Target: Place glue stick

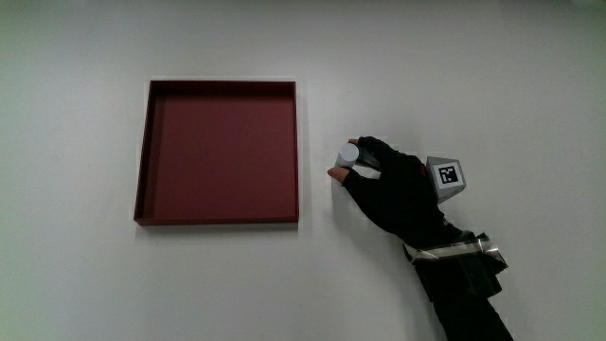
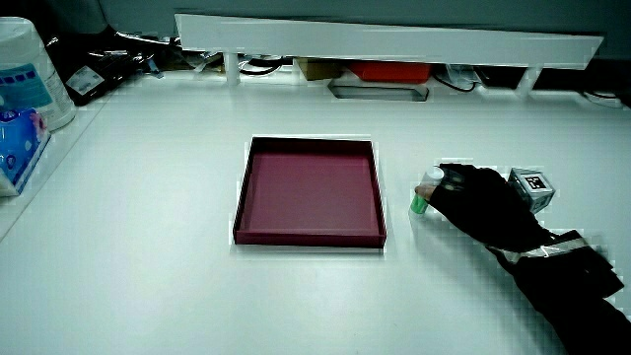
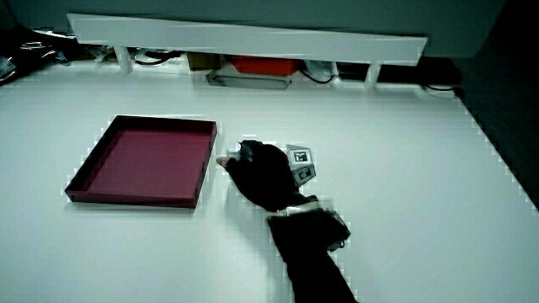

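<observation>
A glue stick with a white cap and green body stands upright on the white table, just beside the dark red tray. The gloved hand is curled around it, fingers shut on the stick, with the patterned cube on its back. The forearm runs back toward the person. In both side views the hand sits beside the tray's rim, not over it; the stick shows only as a pale tip by the hand and tray. The tray holds nothing.
A low white partition stands at the table's edge farthest from the person, with cables and a red item under it. A white wipes canister and a blue pack sit at the table's edge, well away from the tray.
</observation>
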The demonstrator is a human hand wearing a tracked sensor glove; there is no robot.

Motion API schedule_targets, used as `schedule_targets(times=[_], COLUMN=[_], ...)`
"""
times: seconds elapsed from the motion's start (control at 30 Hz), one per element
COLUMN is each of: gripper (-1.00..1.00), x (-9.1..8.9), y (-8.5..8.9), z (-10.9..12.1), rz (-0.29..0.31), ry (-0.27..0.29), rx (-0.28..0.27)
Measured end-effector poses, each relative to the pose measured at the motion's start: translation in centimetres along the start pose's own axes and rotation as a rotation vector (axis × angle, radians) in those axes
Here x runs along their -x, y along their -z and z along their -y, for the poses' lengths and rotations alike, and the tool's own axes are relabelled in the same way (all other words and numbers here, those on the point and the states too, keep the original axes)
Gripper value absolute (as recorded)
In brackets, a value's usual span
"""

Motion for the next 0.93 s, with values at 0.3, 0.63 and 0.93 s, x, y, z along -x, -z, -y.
schedule_targets(times=[0.3,0.63,0.93], gripper=[-0.92,-1.0,-1.0], x=[0.3,1.3,2.6], y=[-2.5,-4.4,-2.7], z=[2.1,5.9,9.6], rz=[-0.016,0.115,0.263], ry=[-0.01,-0.016,-0.025], rx=[-0.06,-0.013,0.168])
